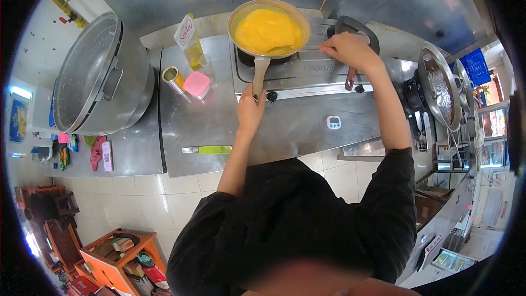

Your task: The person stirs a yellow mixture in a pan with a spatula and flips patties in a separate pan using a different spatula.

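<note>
A light-coloured frying pan (232, 26) with yellow, egg-like food (266, 26) is over the left side of the gas stove (307, 80). My left hand (250, 111) is wrapped round the pan's handle. A thin metal utensil, apparently a fork (282, 49), dips into the near edge of the food. My right hand (350, 50) is to the right of the pan, fingers pinched on the far end of this utensil, whose handle is hard to see. Below that hand, a dark pan (373, 43) with a brown handle (350, 78) occupies the right side of the stove.
Left of the stove are a labelled pouch (189, 41), a clear cup (206, 66), an open can (173, 78) and a pink-lidded container (196, 85). A green-handled tool (215, 149) and white timer (333, 122) lie nearer. A large pot (134, 93) stands left, metal pans (438, 87) right.
</note>
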A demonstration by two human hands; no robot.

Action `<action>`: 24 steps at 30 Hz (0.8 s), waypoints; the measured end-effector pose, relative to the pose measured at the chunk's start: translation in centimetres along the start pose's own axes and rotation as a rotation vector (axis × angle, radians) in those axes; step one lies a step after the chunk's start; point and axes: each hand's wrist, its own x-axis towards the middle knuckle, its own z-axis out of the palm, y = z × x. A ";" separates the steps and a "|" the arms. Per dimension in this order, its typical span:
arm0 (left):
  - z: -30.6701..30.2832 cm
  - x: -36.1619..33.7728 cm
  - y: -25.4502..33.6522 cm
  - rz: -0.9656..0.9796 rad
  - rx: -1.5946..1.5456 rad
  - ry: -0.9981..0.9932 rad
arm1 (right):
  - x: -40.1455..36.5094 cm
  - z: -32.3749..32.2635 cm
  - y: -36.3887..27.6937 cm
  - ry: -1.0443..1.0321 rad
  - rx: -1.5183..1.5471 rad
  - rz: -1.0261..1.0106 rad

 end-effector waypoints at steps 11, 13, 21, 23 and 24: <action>0.1 -0.1 0.5 -0.013 -0.017 0.040 | 2.4 13.1 -6.5 0.276 0.003 0.314; -0.1 0.1 1.0 -0.008 -0.015 0.036 | 4.3 15.3 -5.9 0.303 0.064 0.335; 0.6 -0.4 1.9 -0.111 0.088 0.022 | 0.3 13.9 -1.2 0.239 0.406 0.261; 0.8 -0.5 2.5 -0.146 0.118 0.016 | -2.0 13.5 3.5 0.470 0.409 0.337; 1.1 -0.6 2.5 -0.145 0.155 0.054 | -2.8 14.5 7.1 0.655 0.298 0.377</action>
